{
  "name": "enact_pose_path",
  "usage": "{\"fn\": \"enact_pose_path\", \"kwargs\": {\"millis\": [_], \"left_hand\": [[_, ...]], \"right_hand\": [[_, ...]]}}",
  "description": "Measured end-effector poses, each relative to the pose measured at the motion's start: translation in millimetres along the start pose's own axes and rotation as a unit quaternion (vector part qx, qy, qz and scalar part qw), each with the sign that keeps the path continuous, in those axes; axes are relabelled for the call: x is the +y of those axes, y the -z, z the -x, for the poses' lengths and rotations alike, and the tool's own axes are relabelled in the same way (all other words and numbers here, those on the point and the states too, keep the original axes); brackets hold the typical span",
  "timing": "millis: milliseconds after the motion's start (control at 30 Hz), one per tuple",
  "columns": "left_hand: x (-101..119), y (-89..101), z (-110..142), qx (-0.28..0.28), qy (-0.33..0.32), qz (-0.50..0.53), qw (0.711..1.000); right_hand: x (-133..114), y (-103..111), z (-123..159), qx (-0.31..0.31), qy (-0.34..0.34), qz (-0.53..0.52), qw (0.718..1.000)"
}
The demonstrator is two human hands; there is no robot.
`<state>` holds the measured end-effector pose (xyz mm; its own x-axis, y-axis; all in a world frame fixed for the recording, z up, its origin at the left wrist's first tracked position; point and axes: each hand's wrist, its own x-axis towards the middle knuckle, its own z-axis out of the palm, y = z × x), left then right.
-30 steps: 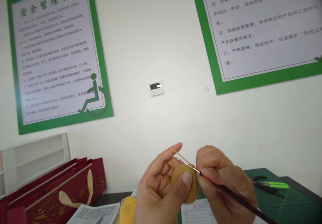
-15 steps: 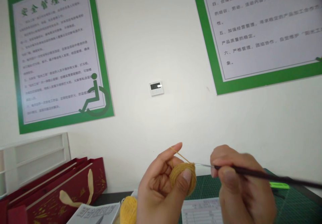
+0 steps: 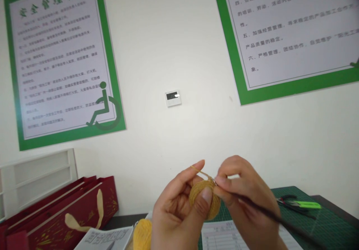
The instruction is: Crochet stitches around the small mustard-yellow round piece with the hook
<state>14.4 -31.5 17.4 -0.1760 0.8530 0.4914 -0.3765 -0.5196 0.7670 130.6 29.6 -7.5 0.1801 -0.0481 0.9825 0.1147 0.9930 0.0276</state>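
Observation:
Between the thumb and fingers of my left hand [image 3: 179, 209] is a round, mustard-yellow crochet piece [image 3: 207, 195]. A strand of the same yarn [image 3: 200, 171] runs from my raised left index finger down to the top edge of the piece. My right hand [image 3: 246, 194] pinches a crochet hook [image 3: 256, 207] with a dark handle that slants down to the right. Its metal tip is at the piece's upper right edge, mostly hidden by my right fingertips, which are close against the piece.
A yellow yarn ball [image 3: 142, 235] sits left of my hands beside a paper booklet [image 3: 105, 238]. Printed sheets [image 3: 221, 235] lie on a green cutting mat [image 3: 333, 227] with green-handled pliers [image 3: 297, 204]. Dark red gift bags [image 3: 81, 212] stand at the left.
My right hand has moved left to the crochet piece, bringing the hook's tip in over its edge. The pliers behind it are now uncovered. My left hand has barely moved.

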Motion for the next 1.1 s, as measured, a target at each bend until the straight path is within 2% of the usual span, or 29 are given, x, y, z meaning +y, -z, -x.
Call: {"fn": "enact_pose_path", "kwargs": {"millis": [67,133,233,300,367,467,567,667,700,733,833,900,967,1100], "left_hand": [[-1.4,-0.6,0.5,-0.018,0.018,0.025,0.999],[-1.7,0.1,0.1,-0.041,0.056,0.054,0.996],[1.2,4.1,-1.6,-0.082,0.143,0.084,0.983],[5.1,7.8,-3.1,-0.117,0.18,0.09,0.973],[8.9,11.5,-4.3,-0.128,0.189,0.096,0.969],[11.7,15.3,-5.7,-0.109,0.19,0.105,0.97],[9.9,14.7,-6.5,-0.111,0.184,0.103,0.971],[5.9,9.8,-6.0,-0.118,0.112,0.067,0.984],[4.7,7.9,-5.5,-0.109,0.081,0.047,0.99],[3.7,6.3,-4.9,-0.095,0.054,0.026,0.994],[1.8,3.5,-2.8,-0.047,0.013,-0.009,0.999],[1.1,3.3,-2.0,-0.029,0.005,-0.02,0.999],[0.6,3.6,-1.7,-0.018,0.001,-0.028,0.999],[0.9,3.0,-2.1,-0.017,-0.003,-0.026,1.0]], "right_hand": [[2.3,5.2,3.5,0.019,0.145,0.156,0.977],[4.4,5.3,6.7,0.052,0.185,0.151,0.97],[4.4,-4.0,9.5,0.072,0.081,-0.047,0.993],[1.2,-11.4,9.8,0.088,-0.007,-0.161,0.983],[-3.8,-15.4,8.4,0.114,-0.074,-0.217,0.967],[-10.8,-13.3,2.3,0.133,-0.16,-0.267,0.941],[-14.1,-9.2,-5.2,0.09,-0.258,-0.353,0.895],[-13.1,-10.5,-8.0,0.036,-0.342,-0.411,0.844],[-12.0,-12.1,-7.3,0.03,-0.352,-0.407,0.843],[-10.8,-13.8,-6.1,0.032,-0.345,-0.391,0.853],[-7.2,-17.7,-0.9,0.056,-0.26,-0.316,0.911],[-5.9,-18.0,2.0,0.067,-0.218,-0.283,0.932],[-5.5,-17.1,3.4,0.072,-0.217,-0.274,0.934],[-5.2,-14.3,3.0,0.085,-0.257,-0.282,0.921]]}}
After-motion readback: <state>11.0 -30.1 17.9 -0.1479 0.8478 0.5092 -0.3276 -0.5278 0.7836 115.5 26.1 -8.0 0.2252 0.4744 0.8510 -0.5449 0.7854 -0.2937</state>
